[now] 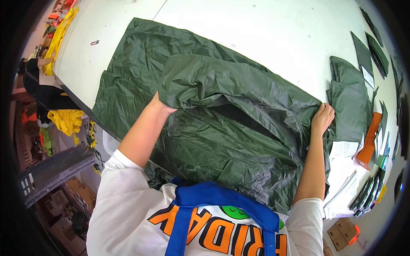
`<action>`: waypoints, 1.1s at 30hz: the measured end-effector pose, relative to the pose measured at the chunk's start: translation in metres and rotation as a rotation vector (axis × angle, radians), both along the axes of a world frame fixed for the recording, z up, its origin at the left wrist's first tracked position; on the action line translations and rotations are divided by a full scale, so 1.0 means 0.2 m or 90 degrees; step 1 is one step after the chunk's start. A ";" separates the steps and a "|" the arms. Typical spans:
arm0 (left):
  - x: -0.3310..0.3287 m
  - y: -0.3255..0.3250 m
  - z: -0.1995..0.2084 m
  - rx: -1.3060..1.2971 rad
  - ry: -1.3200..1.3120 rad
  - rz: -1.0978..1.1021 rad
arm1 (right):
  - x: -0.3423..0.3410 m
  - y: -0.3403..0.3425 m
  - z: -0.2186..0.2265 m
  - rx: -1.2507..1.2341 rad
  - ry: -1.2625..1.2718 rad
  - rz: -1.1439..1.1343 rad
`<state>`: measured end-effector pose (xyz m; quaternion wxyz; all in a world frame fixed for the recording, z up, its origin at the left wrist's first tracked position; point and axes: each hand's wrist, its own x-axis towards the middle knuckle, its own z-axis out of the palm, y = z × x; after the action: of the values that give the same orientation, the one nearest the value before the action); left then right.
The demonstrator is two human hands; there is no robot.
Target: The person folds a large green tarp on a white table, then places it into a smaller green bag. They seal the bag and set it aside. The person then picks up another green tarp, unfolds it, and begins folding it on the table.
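A large piece of dark green, shiny, crinkled fabric (200, 141) lies across the white table in front of me, its upper layer folded over. My right hand (323, 117) pinches the fabric's right-hand edge, fingers curled over it. On the left, my left hand (165, 103) reaches under the folded-over layer. Its wrist and thumb show, while the other fingers are covered by the cloth. Between the hands the layers gape, leaving a dark slit-like opening. The near part of the fabric hangs against my blue apron (222, 196).
Folded dark green pieces (348, 98) are stacked at the right, beside papers (344, 149) and an orange strip (369, 141). A small object (95, 42) lies on the white table (273, 30). Far left, a person in dark clothes (36, 83) handles yellow material (62, 34).
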<state>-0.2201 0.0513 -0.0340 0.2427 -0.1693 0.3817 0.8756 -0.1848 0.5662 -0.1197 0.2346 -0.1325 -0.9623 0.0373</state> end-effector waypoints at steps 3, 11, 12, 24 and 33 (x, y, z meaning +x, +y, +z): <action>-0.01 0.06 0.05 0.086 0.011 0.064 | 0.00 0.00 0.00 -0.011 0.001 -0.002; -0.33 -0.23 0.17 -0.684 0.499 -0.208 | 0.01 -0.01 0.01 -0.024 -0.017 0.044; -0.40 -0.23 0.16 -0.638 0.462 -0.198 | 0.00 -0.02 0.01 -0.029 -0.015 0.031; -0.32 -0.20 -0.03 -1.072 0.523 -0.365 | 0.01 -0.03 0.02 -0.046 -0.048 0.038; -0.68 0.04 -0.10 -1.199 0.735 -0.409 | -0.08 0.03 0.37 -0.157 -0.400 0.168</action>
<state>-0.3558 0.0588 -0.0541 0.0205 0.2480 0.9646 0.0876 -0.2015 0.5719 -0.0463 -0.0973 -0.0399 -0.9845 0.1405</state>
